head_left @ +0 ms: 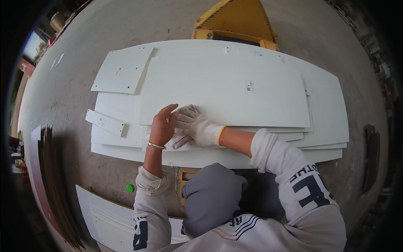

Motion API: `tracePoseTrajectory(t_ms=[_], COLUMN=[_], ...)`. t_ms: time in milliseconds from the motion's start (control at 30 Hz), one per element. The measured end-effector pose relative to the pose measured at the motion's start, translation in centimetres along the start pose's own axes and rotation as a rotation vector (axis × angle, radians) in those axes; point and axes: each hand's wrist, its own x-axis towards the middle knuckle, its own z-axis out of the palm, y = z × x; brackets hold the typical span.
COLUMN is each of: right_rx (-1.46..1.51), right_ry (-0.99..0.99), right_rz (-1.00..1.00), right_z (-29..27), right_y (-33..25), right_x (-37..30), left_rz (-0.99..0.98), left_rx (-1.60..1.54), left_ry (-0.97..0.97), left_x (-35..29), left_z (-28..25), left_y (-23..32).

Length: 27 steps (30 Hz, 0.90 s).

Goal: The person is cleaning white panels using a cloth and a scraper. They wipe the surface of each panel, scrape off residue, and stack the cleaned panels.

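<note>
Over the near edge of the white panels, my two hands meet with a crumpled off-white cloth glove (181, 141) between them. My left hand (163, 126) is bare, with a silver bracelet at the wrist. One of its digits points up and right; its other fingers are mostly hidden behind the right hand. A white knit work glove with a yellow cuff covers my right hand (200, 129). Its fingers reach leftward and press against the crumpled glove. Under both hands lie stacked white panels (201, 96), the top one bearing a small label.
A smaller white panel (121, 69) and a narrow white strip (105, 122) lie at the stack's left. Behind it stands a yellow metal frame (233, 21). White sheets (110, 220) and a green cap (130, 188) are on the floor nearby. Long boards (54, 180) stand at left.
</note>
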Motion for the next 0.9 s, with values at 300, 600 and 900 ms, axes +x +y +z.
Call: tracePoseTrajectory(t_ms=[300,600,900], right_rx=[-0.194,0.107,-0.032], right_ry=[-0.031,0.422,0.407], right_rz=[0.210,0.793,0.580], right_z=[-0.9,1.3,2.2], right_y=[8.2,7.6,6.5], right_x=[-28.4,-37.6,-31.1], left_rz=[0.200,0.170,0.597], left_rx=[0.644,0.856,0.768], left_ry=[-0.195,-0.166,-0.402], left_x=[2.0,2.5,2.0], left_z=[4.6,6.1,16.3], left_y=[-5.8,-4.9,3.7])
